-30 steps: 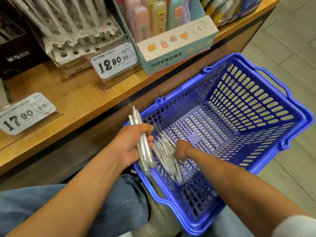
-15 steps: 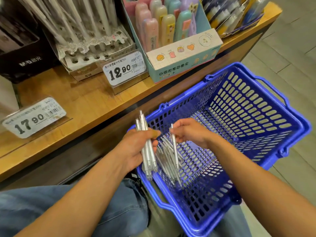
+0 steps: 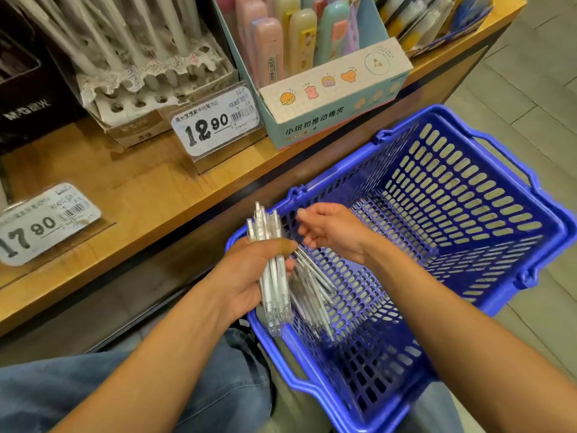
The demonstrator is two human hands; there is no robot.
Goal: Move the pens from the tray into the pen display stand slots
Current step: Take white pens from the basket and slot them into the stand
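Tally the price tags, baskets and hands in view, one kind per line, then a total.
Price tags: 2, the 12.90 tag and the 17.90 tag
Blue basket: 1
Hands: 2, left hand and right hand
Total: 5

At twelve o'clock we see a pastel eraser box with cartoon food printed on its front, holding pink, yellow and green cases upright. Just beside it at eleven o'clock stands a price tag reading 12.90, and at nine o'clock a second price tag reading 17.90 lies near the front edge of the wooden shelf. A black box sits at ten o'clock. Packaged goods lean at one o'clock. Grey floor tiles fill two o'clock, and blue jeans show at seven o'clock.
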